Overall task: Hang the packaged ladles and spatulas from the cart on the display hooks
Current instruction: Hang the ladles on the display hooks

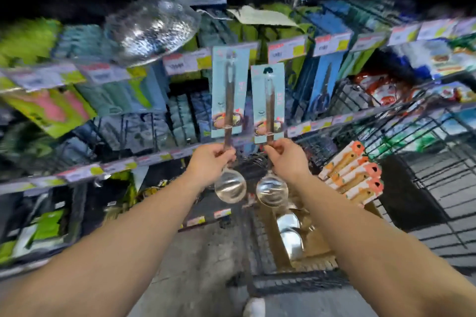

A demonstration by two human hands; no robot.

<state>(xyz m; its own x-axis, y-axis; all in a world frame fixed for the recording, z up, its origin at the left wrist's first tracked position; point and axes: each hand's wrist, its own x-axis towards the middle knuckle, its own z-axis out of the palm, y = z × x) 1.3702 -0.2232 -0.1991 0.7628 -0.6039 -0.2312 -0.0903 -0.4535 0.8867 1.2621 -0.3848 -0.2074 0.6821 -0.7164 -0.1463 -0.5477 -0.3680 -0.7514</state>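
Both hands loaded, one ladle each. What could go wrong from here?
1. The left hand and right hand each grip a ladle by the bare handle below its card, so neither is free to steady a hook.
2. The left ladle and right ladle stand close together; their cards or bowls may knock.
3. The view is motion-blurred and no hook is clearly visible, so aiming the card holes looks hard.
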